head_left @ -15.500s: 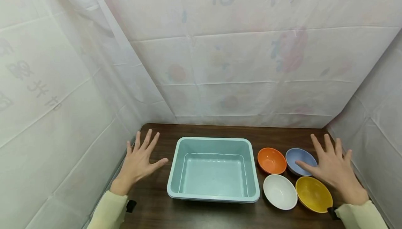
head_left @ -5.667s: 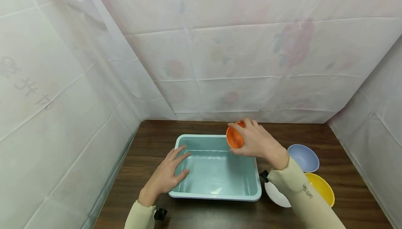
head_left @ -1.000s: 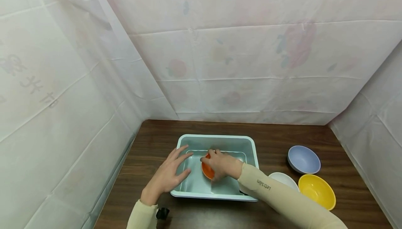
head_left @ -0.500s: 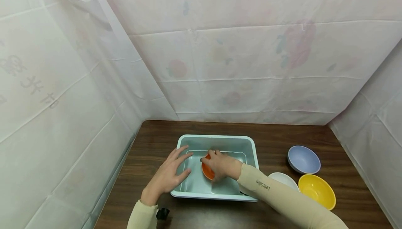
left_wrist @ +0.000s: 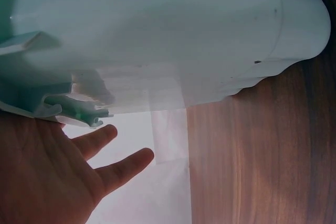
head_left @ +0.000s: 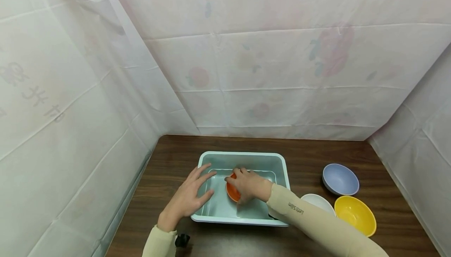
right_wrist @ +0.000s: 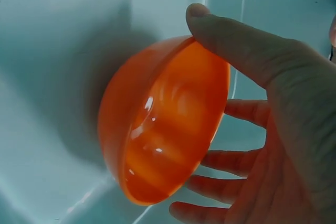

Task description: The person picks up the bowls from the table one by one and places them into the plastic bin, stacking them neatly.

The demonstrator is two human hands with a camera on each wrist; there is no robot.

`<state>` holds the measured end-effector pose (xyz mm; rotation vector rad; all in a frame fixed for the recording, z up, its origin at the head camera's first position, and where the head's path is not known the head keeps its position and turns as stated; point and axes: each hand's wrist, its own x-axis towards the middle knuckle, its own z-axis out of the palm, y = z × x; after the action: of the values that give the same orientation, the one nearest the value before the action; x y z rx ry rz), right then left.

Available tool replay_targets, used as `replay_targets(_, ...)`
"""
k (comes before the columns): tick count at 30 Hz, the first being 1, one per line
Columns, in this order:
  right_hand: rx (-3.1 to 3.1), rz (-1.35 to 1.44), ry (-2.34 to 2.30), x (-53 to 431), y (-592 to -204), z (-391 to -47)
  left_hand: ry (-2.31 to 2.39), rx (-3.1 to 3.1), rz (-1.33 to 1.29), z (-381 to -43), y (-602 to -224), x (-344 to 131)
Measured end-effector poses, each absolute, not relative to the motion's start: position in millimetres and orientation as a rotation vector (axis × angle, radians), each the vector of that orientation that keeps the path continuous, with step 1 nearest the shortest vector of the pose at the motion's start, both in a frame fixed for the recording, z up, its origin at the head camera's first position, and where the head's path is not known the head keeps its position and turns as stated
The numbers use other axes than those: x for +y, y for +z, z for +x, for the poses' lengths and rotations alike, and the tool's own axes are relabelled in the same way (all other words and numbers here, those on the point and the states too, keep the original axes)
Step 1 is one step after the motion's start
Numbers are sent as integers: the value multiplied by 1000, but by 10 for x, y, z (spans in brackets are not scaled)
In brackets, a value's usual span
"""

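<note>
At the lower centre of the head view, a pale blue-green rectangular plastic basin [head_left: 243, 161] stands on a dark brown wood-grain table [head_left: 179, 151]. Within it, just left of centre, is a glossy orange round bowl [right_wrist: 168, 129], tilted on its side with the opening turned toward the palm. The right hand [head_left: 251, 184] grips this bowl: the thumb lies over the rim, the fingers behind the outer wall. Whether the bowl bears on the basin floor cannot be determined.

The left hand [head_left: 184, 194] is positioned at the basin's left rim, fingers spread and holding nothing; contact with the rim cannot be confirmed. The two hands are apart.

Status, as judged from the layout: one of four bowls is inside the basin, but its placement is incomplete, since it is neither level nor released. Three bowls stand outside, at the lower right of the head view: a periwinkle-blue round bowl [head_left: 340, 179], a bright yellow round bowl [head_left: 355, 215] below it, and a white round bowl [head_left: 317, 202] just beside the yellow one, partly covered by the cream right sleeve [head_left: 317, 227]. No hand touches these three.
</note>
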<state>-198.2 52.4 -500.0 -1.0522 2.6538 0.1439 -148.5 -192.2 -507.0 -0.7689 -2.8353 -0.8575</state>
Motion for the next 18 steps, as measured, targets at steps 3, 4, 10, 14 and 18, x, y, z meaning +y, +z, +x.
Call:
replay_targets(3,2650,-1041,140,525,-4987,-1988,-857,-2836,-768,-1482,-5070,-1924)
replay_targets(4,2650,-1037,139,529,-4985,-1990,-859,-2835,-768,-1481,-5071,-1924)
replay_targets(10,2657,-1014,125,556,-4949,-1990,-861,-2834,-764,-1478,-5067,-1920)
replay_targets(14,2668,-1000,106,571,-4881,-1990,-867,-2833,-764,-1479,-5067,-1922)
replay_targets(18,2680,-978,95,597,-4799,-2002,-866,-2832,-766,-1479,-5070,-1925)
